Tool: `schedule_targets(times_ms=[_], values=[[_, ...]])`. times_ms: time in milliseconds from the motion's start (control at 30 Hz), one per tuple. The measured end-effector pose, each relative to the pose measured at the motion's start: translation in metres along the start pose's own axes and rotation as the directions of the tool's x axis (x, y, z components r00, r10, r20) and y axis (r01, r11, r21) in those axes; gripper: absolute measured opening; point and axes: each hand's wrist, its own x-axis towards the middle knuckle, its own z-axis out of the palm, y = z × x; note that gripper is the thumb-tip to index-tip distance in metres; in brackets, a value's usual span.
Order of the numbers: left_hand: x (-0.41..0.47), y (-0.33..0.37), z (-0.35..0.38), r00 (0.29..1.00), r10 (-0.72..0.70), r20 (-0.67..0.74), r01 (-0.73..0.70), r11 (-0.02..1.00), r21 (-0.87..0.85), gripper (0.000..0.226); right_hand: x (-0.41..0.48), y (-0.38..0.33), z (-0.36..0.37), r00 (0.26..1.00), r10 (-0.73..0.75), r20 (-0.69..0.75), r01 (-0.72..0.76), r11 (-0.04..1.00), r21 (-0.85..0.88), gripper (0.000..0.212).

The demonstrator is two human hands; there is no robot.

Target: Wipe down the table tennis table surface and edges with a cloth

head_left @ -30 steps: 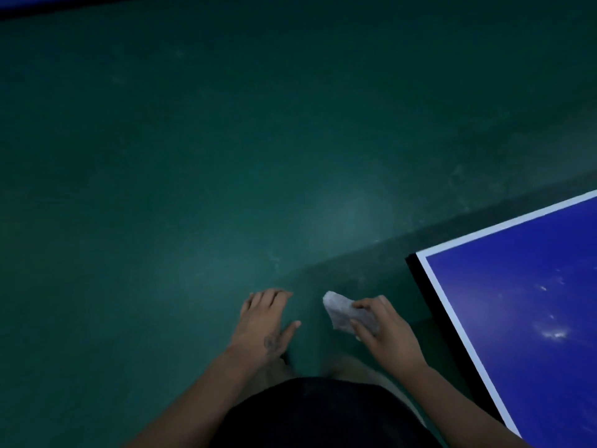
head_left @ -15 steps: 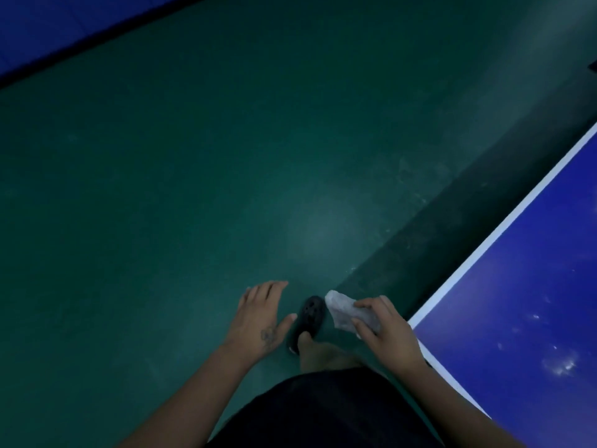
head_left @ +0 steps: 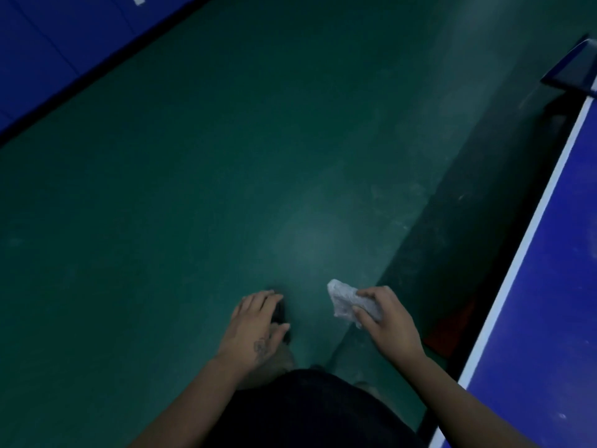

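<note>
The blue table tennis table [head_left: 555, 286] with a white border line runs along the right side of the view. My right hand [head_left: 386, 321] grips a crumpled whitish cloth [head_left: 344, 299] in the air over the green floor, left of the table's long edge and apart from it. My left hand [head_left: 258, 321] hangs in front of me with fingers relaxed and holds nothing. A dark shoe shows beneath its fingers.
Green floor [head_left: 226, 189] fills most of the view. A blue barrier [head_left: 58, 50] with a dark base runs along the upper left. The net post and bracket [head_left: 575, 69] stick out at the table's far right. A reddish part [head_left: 449, 331] shows under the table.
The view has swung left and forward along the table's long side; the corner seen a second ago has left the frame. Both hands keep their pose, the right one still gripping the cloth.
</note>
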Motion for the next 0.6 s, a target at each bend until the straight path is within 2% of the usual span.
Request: schedule_targets(times_ms=[200,333,433,600], values=[[0.147,-0.009,-0.050,0.985,0.150,0.090,-0.152,0.988,0.006,0.063,0.097,-0.013,-0.011,0.990,0.103,-0.097,-0.101,0.995,0.024,0.029],[0.246,0.004,-0.089,0.947,0.290,0.136,-0.296,0.955,0.030,0.061,0.137,-0.023,-0.028,0.952,0.230,-0.202,-0.217,0.973,0.083,0.032],[0.318,0.024,-0.114,0.890,0.406,0.208,-0.429,0.900,0.076,0.058,0.167,-0.024,-0.043,0.903,0.341,-0.261,-0.315,0.939,0.139,0.031],[0.417,0.081,-0.140,0.807,0.521,0.279,-0.564,0.820,0.102,0.058,0.210,-0.014,-0.076,0.803,0.474,-0.360,-0.411,0.879,0.241,0.028]])
